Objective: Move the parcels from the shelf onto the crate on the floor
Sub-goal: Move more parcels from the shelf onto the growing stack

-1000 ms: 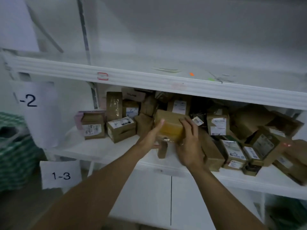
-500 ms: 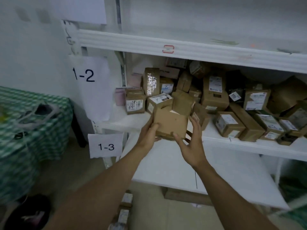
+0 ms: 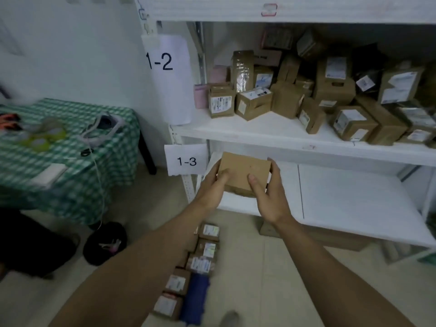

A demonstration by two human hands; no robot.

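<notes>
A plain brown cardboard parcel (image 3: 243,172) is held in the air in front of the lower shelf, below the shelf's front edge. My left hand (image 3: 212,187) grips its left side with the thumb on top. My right hand (image 3: 269,197) grips its right side, thumb on top and fingers round the far edge. Several more brown parcels (image 3: 285,97) with white labels lie piled on the white shelf (image 3: 271,135) marked 1-2. On the floor below my arms, a blue crate (image 3: 195,300) carries a row of several labelled parcels (image 3: 203,263); my left forearm hides part of it.
A table with a green checked cloth (image 3: 70,161) stands at the left with a headset and small items on it. A black bag (image 3: 106,241) sits on the floor by its leg. The lower shelf board (image 3: 354,199) is marked 1-3. A flat cardboard piece (image 3: 306,232) lies under it.
Both hands have lifted the parcel off the shelf and brought it down and towards me, below the shelf edge. My view has tilted down and left, so the floor crate now shows.
</notes>
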